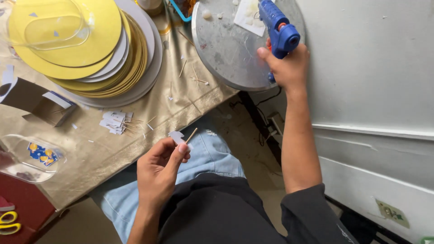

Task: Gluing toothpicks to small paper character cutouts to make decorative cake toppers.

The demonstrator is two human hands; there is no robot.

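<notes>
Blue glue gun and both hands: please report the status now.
Right hand grips blue plastic glue gun over round grey metal board. Left hand pinches thin wooden stick with small white paper piece. Nothing between them.

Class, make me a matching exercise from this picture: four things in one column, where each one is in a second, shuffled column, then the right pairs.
Things:
1. blue glue gun
2. small stick
3. yellow scissors
4. gold round boards

Places:
A. stacked on the table
B. in the right hand, over the round metal tray
C. bottom left corner
D. pinched in the left hand

Pairs: 1-B, 2-D, 3-C, 4-A
</notes>
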